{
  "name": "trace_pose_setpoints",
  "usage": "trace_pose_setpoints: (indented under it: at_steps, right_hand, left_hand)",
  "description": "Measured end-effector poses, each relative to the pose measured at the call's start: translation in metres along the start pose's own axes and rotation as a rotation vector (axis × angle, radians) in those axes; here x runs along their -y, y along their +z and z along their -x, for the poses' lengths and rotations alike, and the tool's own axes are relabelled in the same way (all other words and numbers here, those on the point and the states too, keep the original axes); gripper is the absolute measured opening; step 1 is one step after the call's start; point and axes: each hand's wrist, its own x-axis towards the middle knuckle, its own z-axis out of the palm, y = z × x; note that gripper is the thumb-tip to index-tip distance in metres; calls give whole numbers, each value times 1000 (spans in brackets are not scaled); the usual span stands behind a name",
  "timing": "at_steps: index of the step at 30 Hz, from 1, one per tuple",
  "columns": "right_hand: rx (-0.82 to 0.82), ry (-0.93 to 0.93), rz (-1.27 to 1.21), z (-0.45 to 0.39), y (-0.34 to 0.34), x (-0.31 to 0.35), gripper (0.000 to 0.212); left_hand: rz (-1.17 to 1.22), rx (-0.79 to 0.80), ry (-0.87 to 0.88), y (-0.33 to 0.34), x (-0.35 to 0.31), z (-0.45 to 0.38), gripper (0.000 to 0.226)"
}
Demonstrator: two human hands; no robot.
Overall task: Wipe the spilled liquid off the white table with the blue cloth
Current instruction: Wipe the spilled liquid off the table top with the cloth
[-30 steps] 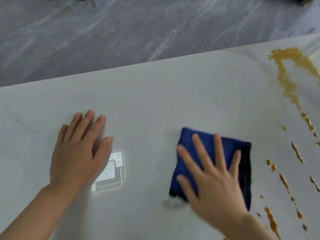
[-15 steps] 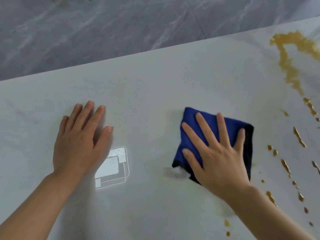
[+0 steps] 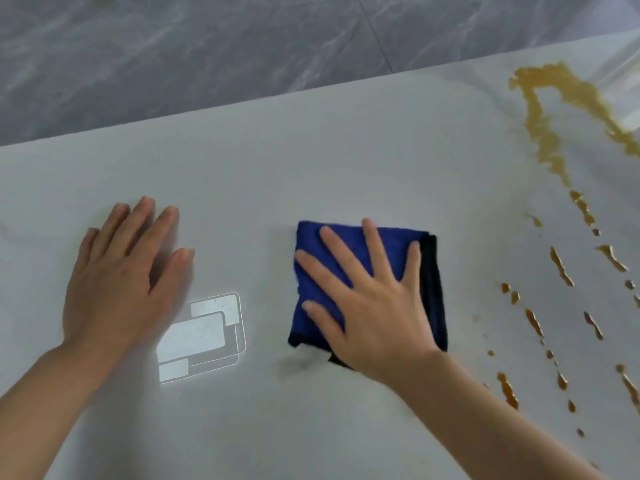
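- The blue cloth (image 3: 353,258), our landmark in the head view, lies folded into a rough square on the white table (image 3: 346,150), with a dark, near-black band along its right and near edges.
- We see our right hand (image 3: 370,306) laid flat on top of the cloth, fingers straight and spread, pressing down and grasping nothing; the palm covers the cloth's near right corner.
- Well to the left of the cloth, our left hand (image 3: 117,285) rests flat on the bare table, fingers straight and close together, released and holding nothing.
- Between the left hand and the cloth, slightly nearer to us, sits a pale glowing graphic (image 3: 201,336) of overlapping rounded rectangles; we can read no writing in it.
- To the right of the cloth the spilled liquid (image 3: 540,133) is amber-brown: a broad arched smear at the far right, then broken streaks and small droplets running toward us. The nearest drops lie apart from the cloth's right edge.
- A faint smudge (image 3: 298,363) shows on the table just off the cloth's near left corner.
- We find no brand or label anywhere.
- The cloth looks soft and napped; the table is smooth and matte with faint veining.
- Beyond the table's far edge, past the cloth, lies a grey marbled floor (image 3: 173,64) with a thin dark seam.
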Motion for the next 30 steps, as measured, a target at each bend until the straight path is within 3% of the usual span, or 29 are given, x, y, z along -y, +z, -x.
trace_pose_setpoints:
  at_steps: [4, 10, 13, 18, 23, 26, 30]
  right_hand:
    - [7, 278, -24, 22, 3, -57, 58]
    - [168, 76, -17, 83, 7, -27, 59]
    - [98, 39, -13, 61, 8, -39, 56]
    - [-1, 305, -51, 14, 2, -106, 55]
    - [57, 426, -91, 68, 3, -108, 56]
    - [114, 317, -98, 108, 9, -64, 62]
    - [168, -9, -35, 121, 15, -17, 57]
  left_hand:
    - [-12, -11, 12, 3, 6, -3, 60]
    - [-10, -10, 16, 4, 6, -3, 60]
    - [-4, -2, 8, 4, 5, -3, 61]
    - [2, 3, 3, 2, 4, -3, 63]
    - [-12, 2, 14, 1, 4, -2, 63]
    - [-15, -1, 18, 0, 4, -2, 62]
    - [-16, 0, 8, 0, 3, -1, 63]
